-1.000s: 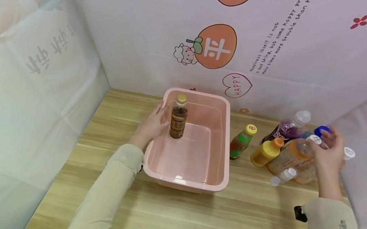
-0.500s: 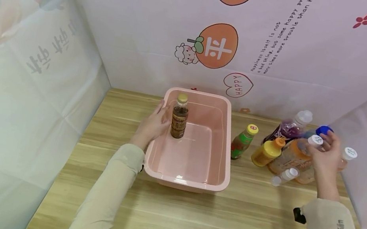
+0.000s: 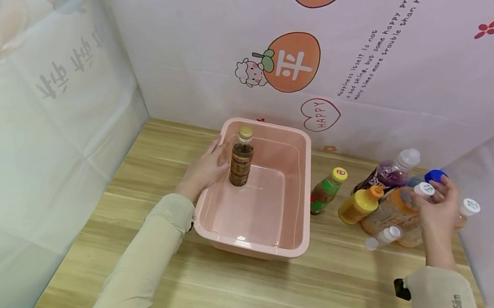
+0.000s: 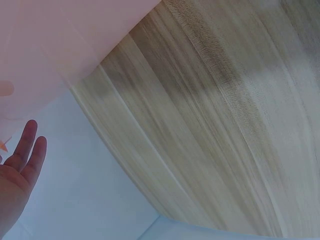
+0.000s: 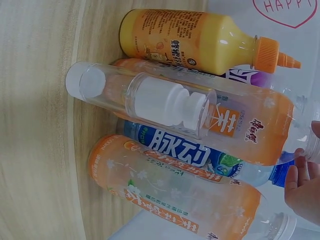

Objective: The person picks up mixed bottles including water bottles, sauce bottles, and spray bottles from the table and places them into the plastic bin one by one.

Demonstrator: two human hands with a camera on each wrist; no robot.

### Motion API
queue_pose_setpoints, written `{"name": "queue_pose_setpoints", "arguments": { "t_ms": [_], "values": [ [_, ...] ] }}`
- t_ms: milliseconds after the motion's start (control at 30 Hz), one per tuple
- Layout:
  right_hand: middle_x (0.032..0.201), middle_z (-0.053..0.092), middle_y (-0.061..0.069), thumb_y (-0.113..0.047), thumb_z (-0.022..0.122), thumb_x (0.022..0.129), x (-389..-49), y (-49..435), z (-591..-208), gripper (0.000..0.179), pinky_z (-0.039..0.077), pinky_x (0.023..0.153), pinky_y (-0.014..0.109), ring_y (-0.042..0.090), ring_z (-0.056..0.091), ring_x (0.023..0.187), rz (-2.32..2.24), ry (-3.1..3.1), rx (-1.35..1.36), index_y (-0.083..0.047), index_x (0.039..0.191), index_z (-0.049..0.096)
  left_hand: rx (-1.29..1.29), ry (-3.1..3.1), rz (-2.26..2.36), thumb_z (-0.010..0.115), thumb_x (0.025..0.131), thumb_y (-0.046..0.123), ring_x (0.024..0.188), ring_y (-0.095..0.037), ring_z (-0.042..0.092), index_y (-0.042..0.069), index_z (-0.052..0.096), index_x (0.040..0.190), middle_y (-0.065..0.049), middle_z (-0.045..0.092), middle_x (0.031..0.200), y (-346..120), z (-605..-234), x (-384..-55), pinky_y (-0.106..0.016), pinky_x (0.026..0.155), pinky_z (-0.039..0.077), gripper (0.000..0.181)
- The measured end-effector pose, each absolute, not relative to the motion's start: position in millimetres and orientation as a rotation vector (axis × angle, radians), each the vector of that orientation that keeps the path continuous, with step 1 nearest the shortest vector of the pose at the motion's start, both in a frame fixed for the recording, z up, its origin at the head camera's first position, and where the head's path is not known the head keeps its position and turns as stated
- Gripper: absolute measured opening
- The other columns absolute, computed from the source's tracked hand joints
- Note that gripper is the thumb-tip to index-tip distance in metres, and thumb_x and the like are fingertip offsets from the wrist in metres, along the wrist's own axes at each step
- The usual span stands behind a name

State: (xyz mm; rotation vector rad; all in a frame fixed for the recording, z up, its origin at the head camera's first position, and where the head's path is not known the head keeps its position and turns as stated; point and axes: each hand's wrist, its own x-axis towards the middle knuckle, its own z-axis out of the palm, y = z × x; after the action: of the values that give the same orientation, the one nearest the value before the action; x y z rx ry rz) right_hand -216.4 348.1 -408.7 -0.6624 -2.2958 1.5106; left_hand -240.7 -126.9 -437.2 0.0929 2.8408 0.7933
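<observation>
The wood-grain table (image 3: 301, 302) bears a pink tub (image 3: 247, 246), the left hand (image 3: 207, 169) resting at its left rim with fingers extended. Right of the tub stands a small clear bottle (image 3: 383, 238). Inside the tub, a gold-capped brown bottle (image 3: 240, 165) stands near that hand. Beyond the clear bottle, the right hand (image 3: 441, 209) pinches the neck of an orange-labelled bottle (image 3: 396, 207), which stands between a yellow squeeze bottle (image 3: 358, 207) and a matching orange-labelled one (image 5: 172, 182). Farther back are a blue-capped bottle (image 5: 192, 152) and a purple drink bottle (image 3: 390, 172), before a printed wall covering (image 3: 200, 22).
</observation>
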Motion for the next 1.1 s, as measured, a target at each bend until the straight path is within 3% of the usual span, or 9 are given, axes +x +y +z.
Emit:
{"name": "queue_pose_setpoints", "arguments": {
  "t_ms": [367,500,567,633,767,1100],
  "values": [
    [0.095,0.044,-0.031,0.005,0.062,0.08,-217,345,-398,0.074,0.039,0.071,-0.005,-0.014,0.044,0.082,1.48,-2.281,-0.679,-0.018,0.146,0.035,0.093,2.839,0.791,0.041,0.098,0.036,0.14,-0.037,0.036,0.021,0.018,0.154,0.004,-0.004,0.164,-126,-435,-240,-0.051,0.093,0.051,0.063],
    [0.097,0.042,-0.036,-0.005,0.064,0.082,-216,342,-390,0.073,0.026,0.094,0.006,-0.017,0.04,0.083,1.394,-2.334,-0.721,-0.029,0.145,0.036,0.089,2.837,0.794,0.041,0.098,0.036,0.14,-0.037,0.035,0.022,0.018,0.154,0.005,-0.004,0.164,-126,-435,-240,-0.052,0.096,0.05,0.063],
    [0.098,0.041,-0.037,-0.008,0.064,0.083,-216,341,-385,0.072,0.026,0.092,0.011,-0.018,0.04,0.082,1.379,-2.349,-0.721,-0.034,0.144,0.036,0.091,2.837,0.801,0.042,0.098,0.036,0.14,-0.037,0.035,0.022,0.018,0.154,0.004,-0.003,0.164,-127,-435,-240,-0.052,0.096,0.049,0.063],
    [0.098,0.041,-0.035,-0.006,0.064,0.083,-215,340,-379,0.073,0.026,0.091,0.009,-0.017,0.041,0.083,1.39,-2.337,-0.692,-0.033,0.144,0.036,0.093,2.838,0.805,0.042,0.098,0.036,0.139,-0.038,0.036,0.022,0.018,0.154,0.004,-0.003,0.164,-127,-436,-240,-0.052,0.096,0.049,0.063],
    [0.099,0.042,-0.026,0.005,0.061,0.081,-216,337,-366,0.074,0.038,0.071,-0.001,-0.009,0.044,0.084,1.477,-2.257,-0.617,-0.026,0.144,0.037,0.096,2.842,0.806,0.042,0.097,0.036,0.139,-0.038,0.037,0.021,0.019,0.154,0.004,-0.003,0.164,-127,-437,-240,-0.052,0.096,0.049,0.063],
    [0.106,0.046,-0.019,0.01,0.06,0.079,-213,331,-334,0.074,0.035,0.075,0.004,-0.003,0.042,0.09,1.644,-2.028,-0.542,-0.027,0.139,0.041,0.097,2.841,0.807,0.041,0.097,0.036,0.14,-0.038,0.034,0.023,0.017,0.154,0.004,-0.004,0.164,-127,-438,-240,-0.05,0.094,0.05,0.064]
  ]
}}
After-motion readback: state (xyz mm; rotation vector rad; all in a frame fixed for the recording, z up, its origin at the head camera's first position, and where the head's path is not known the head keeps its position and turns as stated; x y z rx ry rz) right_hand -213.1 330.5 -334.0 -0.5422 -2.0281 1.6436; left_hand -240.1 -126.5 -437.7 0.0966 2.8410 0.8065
